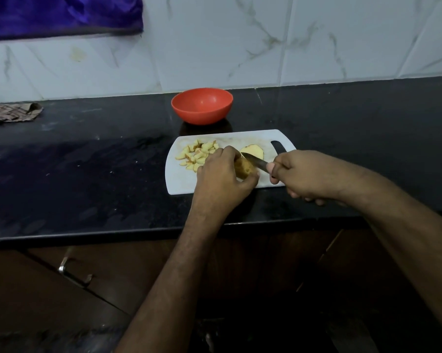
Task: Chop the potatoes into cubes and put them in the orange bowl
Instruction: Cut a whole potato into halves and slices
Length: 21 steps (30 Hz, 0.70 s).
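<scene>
Potato (243,169) sits under my left hand (221,178), fingers curled over its top and thumb pinching its near end, pressed down on the white cutting board (179,184). Its long axis runs from the near side of my left hand up and away toward the far side, and the knife (256,161) crosses that axis from the right. My right hand (298,174) is clamped round the knife handle, just to the right of the left hand, with the blade tip meeting the potato's far end right beside my left fingertips (closer than I'd like). I judge the next cut has to come down across the long axis, so my left fingers should creep back toward me. A cut slice (253,151) lies flat just beyond the blade. Cubes (198,155) are heaped past my left knuckles, and the orange bowl (202,105) stands on the dark surface (87,174) well beyond them, nothing visible inside
</scene>
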Each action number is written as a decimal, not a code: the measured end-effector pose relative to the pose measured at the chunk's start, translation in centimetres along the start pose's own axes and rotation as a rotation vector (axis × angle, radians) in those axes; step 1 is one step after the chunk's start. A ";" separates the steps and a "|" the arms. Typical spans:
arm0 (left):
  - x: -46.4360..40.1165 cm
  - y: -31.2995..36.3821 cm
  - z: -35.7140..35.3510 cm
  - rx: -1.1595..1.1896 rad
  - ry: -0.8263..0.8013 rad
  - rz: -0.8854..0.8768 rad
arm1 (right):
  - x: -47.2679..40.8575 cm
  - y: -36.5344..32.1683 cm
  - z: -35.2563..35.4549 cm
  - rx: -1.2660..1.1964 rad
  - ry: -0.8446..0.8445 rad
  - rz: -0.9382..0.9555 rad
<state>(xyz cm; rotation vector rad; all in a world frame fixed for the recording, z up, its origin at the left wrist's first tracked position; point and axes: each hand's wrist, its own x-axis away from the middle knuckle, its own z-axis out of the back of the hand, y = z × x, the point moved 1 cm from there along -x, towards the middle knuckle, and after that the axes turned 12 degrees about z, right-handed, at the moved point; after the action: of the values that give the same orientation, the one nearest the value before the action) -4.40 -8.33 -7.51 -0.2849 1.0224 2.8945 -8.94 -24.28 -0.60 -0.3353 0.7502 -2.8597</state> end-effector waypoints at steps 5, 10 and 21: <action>-0.2 -0.5 -0.1 0.037 -0.019 -0.017 | -0.4 -0.8 -0.7 0.013 0.043 0.017; -0.1 -1.0 0.1 0.071 -0.024 -0.032 | -1.1 -1.5 -0.6 0.179 0.044 0.025; -0.4 -0.9 0.1 0.080 -0.020 -0.031 | -2.7 -2.9 0.0 0.423 -0.053 0.035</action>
<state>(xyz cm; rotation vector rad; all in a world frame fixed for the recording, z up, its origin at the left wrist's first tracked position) -3.91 -7.59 -7.88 -0.2651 1.1173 2.8143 -6.59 -21.18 0.43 -0.3292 0.1288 -2.8634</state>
